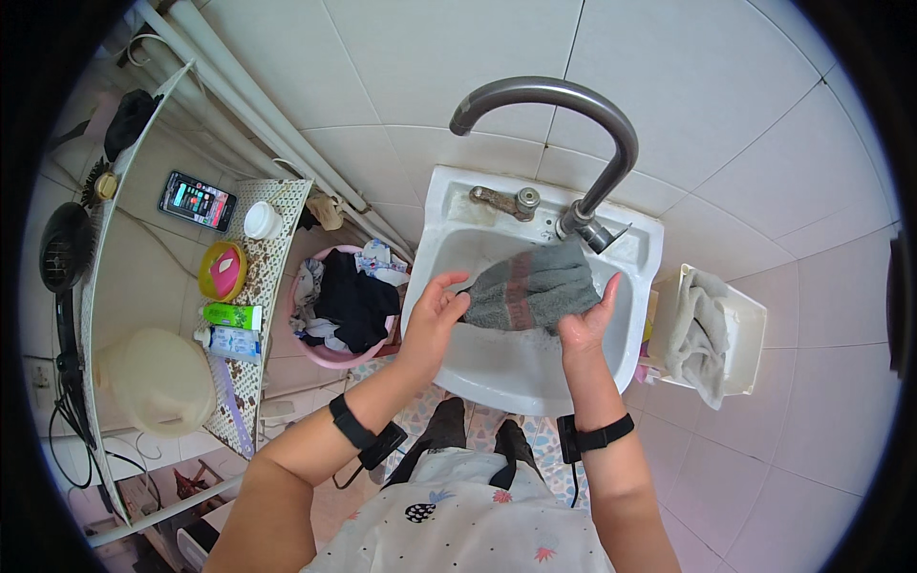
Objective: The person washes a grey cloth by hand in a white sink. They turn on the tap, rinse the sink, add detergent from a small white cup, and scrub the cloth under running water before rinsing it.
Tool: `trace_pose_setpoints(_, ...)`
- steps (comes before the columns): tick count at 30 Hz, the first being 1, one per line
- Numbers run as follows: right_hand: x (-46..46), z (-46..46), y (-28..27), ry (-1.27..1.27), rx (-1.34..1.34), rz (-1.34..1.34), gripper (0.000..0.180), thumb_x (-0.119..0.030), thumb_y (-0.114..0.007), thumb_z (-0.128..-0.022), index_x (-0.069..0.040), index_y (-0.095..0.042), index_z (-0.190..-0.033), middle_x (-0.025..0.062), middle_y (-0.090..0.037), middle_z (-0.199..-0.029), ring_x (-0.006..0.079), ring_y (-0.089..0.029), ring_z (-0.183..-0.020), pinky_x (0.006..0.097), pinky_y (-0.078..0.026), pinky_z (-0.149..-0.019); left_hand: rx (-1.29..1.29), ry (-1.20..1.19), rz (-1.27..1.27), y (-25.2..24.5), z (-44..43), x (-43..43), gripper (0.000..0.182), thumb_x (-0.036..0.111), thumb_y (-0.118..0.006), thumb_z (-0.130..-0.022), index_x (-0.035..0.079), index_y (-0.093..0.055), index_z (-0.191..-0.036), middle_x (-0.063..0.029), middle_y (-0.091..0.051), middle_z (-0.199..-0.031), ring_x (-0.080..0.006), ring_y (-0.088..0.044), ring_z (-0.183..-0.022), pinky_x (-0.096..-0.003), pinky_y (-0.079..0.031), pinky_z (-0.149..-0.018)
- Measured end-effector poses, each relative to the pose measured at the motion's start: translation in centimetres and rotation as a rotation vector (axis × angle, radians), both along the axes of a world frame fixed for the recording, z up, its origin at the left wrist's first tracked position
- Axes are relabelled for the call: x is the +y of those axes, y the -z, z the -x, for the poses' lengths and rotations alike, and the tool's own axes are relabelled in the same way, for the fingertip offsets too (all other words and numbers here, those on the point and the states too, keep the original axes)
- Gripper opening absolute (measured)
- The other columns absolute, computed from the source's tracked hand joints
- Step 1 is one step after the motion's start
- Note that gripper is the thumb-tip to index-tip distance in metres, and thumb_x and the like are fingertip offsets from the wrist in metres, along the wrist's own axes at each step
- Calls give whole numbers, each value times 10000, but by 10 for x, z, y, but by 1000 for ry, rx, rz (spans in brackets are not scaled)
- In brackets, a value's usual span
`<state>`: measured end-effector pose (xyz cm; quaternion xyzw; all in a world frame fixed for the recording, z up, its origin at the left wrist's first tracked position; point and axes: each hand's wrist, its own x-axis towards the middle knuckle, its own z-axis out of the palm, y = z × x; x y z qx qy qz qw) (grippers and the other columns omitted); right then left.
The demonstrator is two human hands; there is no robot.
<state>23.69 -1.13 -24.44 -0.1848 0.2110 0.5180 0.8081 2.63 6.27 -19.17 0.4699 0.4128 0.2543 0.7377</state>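
Observation:
Over the basin of a white ceramic sink (494, 383), a grey towel (551, 286) with a reddish-brown band stretches between my two hands. My left hand (438, 308) pinches its gathered left end between thumb and fingers. At the other end, my right hand (587, 315) has its thumb spread upward and its fingers hidden under the cloth. Behind the towel rises a curved metal faucet (623, 143), its spout turned to the left. An old tap (512, 202) sits on the sink's back ledge. The basin floor behind the towel is partly hidden.
On the left, a rusty perforated shelf (276, 208) carries a phone (198, 201), a white jar (262, 220), a yellow soap dish (208, 286) and tubes (233, 316). A pink tub (344, 360) of clothes stands beside the sink. To the right, a grey cloth (698, 336) hangs over a white bin (745, 344).

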Motion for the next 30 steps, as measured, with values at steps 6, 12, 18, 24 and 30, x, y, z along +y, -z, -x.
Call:
trace_pose_setpoints(6,0,19,-7,-157,22,-388,636,-548,-509,-862,9,-528,-1171,168,-559,-1190,348,-515,-1109,482,-387,-983,-124,56,937,57,-33,9,476,428,-581,-865,171,-480,-1252,-39,-435,-1320,-229,-400,-1237,-488,-344,-1003)
trace_pose_setpoints(12,4,25,6,-282,-162,8,539,-438,-520,-890,-2,-509,-1205,173,-525,-1243,335,-502,-1145,486,-364,-1011,-434,113,825,78,-58,20,490,413,-637,-827,108,-528,-1195,-71,-569,-1170,-242,-517,-1133,-423,-397,-980)
trace_pose_setpoints(18,-17,28,47,-460,122,177,635,-490,-599,-822,-63,-467,-1272,137,-457,-1317,303,-444,-1195,482,-308,-1042,-32,114,159,91,-65,31,441,303,-716,-770,35,-570,-1088,-66,-619,-1022,-229,-577,-1020,-381,-421,-951)
trace_pose_setpoints(24,-4,37,76,-441,26,63,345,-401,-609,-841,-109,-580,-1021,86,-609,-974,230,-587,-882,388,-489,-799,220,372,-1099,65,-76,-42,428,360,-722,-730,14,-592,-946,-146,-598,-919,-355,-595,-827,-423,-474,-835)
trace_pose_setpoints(30,-3,51,83,-327,115,194,355,-388,-439,-923,-100,-563,-1090,86,-583,-1139,251,-551,-1073,434,-429,-954,689,225,-615,62,-99,0,309,313,-653,-748,61,-608,-920,-142,-575,-1004,-346,-581,-897,-422,-473,-766)
